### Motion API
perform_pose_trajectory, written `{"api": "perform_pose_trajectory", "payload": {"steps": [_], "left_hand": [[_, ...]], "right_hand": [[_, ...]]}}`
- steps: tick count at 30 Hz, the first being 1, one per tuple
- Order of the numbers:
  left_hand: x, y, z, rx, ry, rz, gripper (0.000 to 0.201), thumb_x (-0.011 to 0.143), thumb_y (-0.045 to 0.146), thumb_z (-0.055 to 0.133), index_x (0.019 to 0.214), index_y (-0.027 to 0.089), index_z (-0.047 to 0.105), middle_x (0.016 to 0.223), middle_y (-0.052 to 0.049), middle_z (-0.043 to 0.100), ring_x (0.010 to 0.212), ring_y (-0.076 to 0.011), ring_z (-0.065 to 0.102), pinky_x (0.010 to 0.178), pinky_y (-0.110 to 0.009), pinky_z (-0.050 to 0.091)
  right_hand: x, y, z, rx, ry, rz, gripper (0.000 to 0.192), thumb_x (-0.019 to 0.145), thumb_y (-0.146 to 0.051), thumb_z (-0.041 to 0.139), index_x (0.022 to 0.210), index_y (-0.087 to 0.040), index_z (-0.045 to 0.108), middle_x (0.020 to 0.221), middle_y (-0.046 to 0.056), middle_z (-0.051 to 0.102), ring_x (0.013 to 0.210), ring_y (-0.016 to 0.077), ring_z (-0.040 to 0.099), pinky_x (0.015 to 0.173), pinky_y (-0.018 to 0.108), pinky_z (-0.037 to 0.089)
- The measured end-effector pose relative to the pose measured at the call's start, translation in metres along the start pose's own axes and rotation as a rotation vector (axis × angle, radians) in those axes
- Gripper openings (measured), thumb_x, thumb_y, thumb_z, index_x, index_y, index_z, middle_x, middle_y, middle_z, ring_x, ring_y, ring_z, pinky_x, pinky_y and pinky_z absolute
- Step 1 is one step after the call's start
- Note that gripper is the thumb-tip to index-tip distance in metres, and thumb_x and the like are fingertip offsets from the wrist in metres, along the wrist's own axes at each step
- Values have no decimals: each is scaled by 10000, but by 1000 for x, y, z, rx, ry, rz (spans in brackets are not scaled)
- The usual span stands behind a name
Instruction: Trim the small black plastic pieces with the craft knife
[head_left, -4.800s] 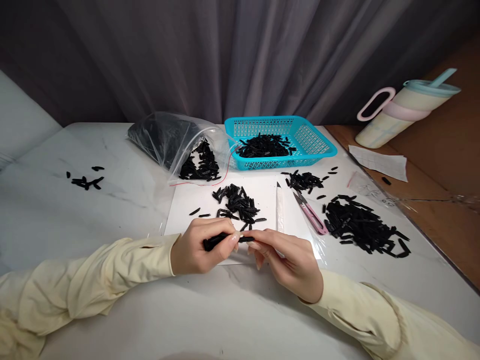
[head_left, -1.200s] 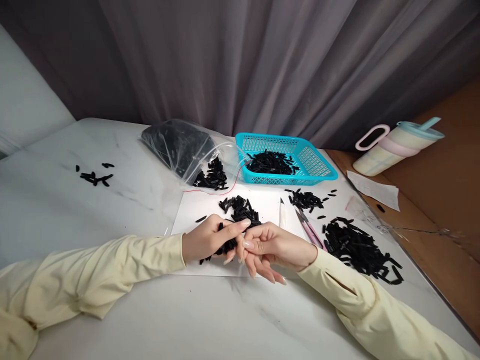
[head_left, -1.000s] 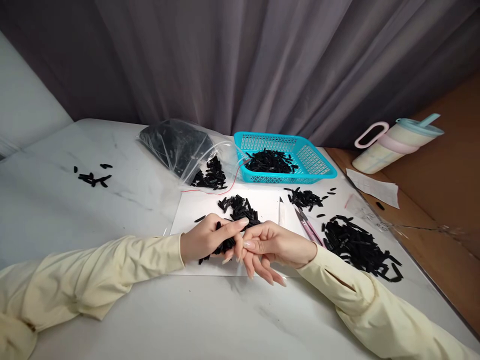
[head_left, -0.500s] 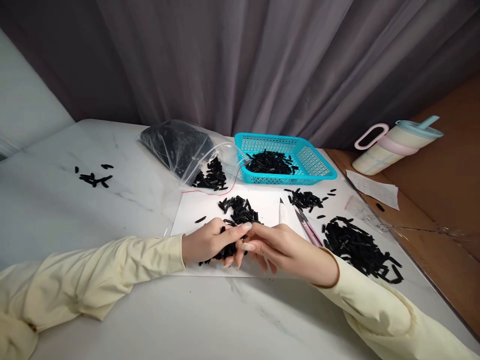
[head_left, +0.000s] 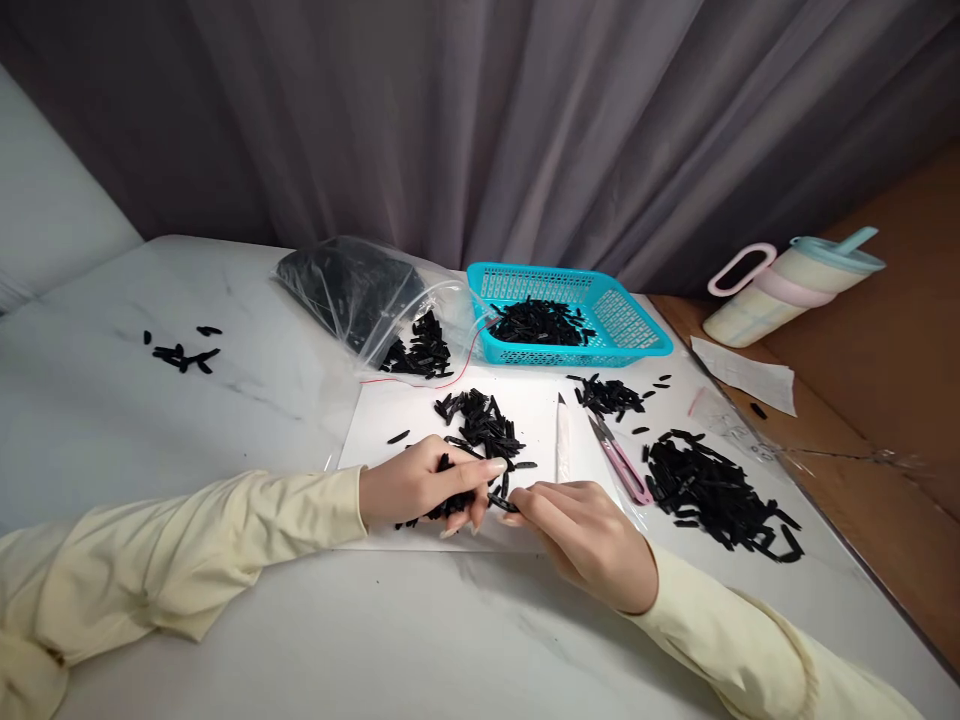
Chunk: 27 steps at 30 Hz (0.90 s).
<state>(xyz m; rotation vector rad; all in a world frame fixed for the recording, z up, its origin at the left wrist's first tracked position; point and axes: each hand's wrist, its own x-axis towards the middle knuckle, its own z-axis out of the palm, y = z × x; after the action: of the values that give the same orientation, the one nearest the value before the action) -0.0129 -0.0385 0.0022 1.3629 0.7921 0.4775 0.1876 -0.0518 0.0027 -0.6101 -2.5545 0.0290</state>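
Observation:
Over a white sheet (head_left: 360,440), my left hand (head_left: 427,485) is closed around several small, elongated black pieces (head_left: 450,505); their exact kind is unclear. My right hand (head_left: 581,525) pinches one black piece (head_left: 501,502) by its near end, just right of the left fingertips. A loose pile of the same pieces (head_left: 484,422) lies on the sheet beyond my hands. Right of that pile rest a white pencil-like tool with a dark tip (head_left: 562,440) and pink-handled thread snips (head_left: 621,462).
A blue perforated basket (head_left: 652,348) with black pieces stands at the back. Beside it lies a clear zip bag (head_left: 352,290) of them. More piles (head_left: 712,495) spread at right, a few pieces (head_left: 184,358) at left. A tumbler (head_left: 780,290) stands back right.
My right hand has drawn away from the left, rightward and slightly nearer, and now a black piece shows between its fingers. The left hand stays nearly in place.

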Motion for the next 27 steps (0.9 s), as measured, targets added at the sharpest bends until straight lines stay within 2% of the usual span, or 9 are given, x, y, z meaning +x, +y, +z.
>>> {"api": "perform_pose_trajectory", "payload": {"steps": [5,10,27], "left_hand": [[-1,2,-1,1,29,56,396,888,406,412,632,127,525,452,28,483,404,-55,426,384,-162,309],[-1,0,0,3,18,40,299,886,378,441,715,143,513,461,48,490,404,-54,424,386,-160,312],[-2,1,2,27,13,62,228,872,342,474,755,149,513,456,59,488,409,-55,384,424,-187,321]], "right_hand": [[-5,1,8,60,50,50,242,952,-157,308,764,-164,460,505,-41,410,428,106,334,423,250,241],[-9,4,11,79,95,74,225,953,-176,322,792,-153,477,509,-40,422,432,104,347,425,250,250],[-9,6,17,132,145,71,240,951,-189,343,830,-115,537,498,-32,444,426,102,361,415,241,276]]}}
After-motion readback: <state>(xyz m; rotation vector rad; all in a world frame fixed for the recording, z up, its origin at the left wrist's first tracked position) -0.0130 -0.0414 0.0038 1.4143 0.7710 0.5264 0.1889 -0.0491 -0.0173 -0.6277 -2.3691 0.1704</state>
